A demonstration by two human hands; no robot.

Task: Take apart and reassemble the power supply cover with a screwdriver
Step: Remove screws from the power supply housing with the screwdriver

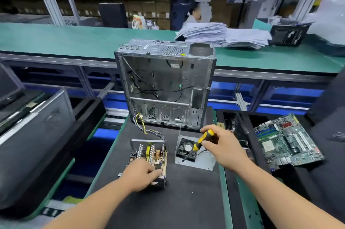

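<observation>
Worktop (186,200): a black mat carries all of the task's parts.

Computer case (164,83): an empty metal chassis stands upright at the far edge of the mat, side open, loose cables hanging inside. A wire bundle (149,131) runs from its foot to the power supply.

Motherboard (287,141): lies in a black tray to the right, well apart from the work.

Power supply (149,154): sits near the middle of the mat with its circuit board exposed, so the cover is already off. The left hand (141,174) rests on its near end, fingers curled against the board and frame; motion blur hides the exact grip.

Power supply cover (197,159): the bent metal shell with the fan (187,149) mounted inside lies just beside the power supply, to its right, open face up.

Screwdriver (199,143): yellow-and-black handle clamped in the right hand (220,146), shaft angled down with the tip over the fan's near corner.

Judgement: disassembly appears complete and reassembly is next. To do it well, the cover should be lowered squarely over the board with the fan lead tucked clear of the seams, the wire bundle seated in its exit, and each screw started straight before tightening. No loose screws can be made out.
</observation>
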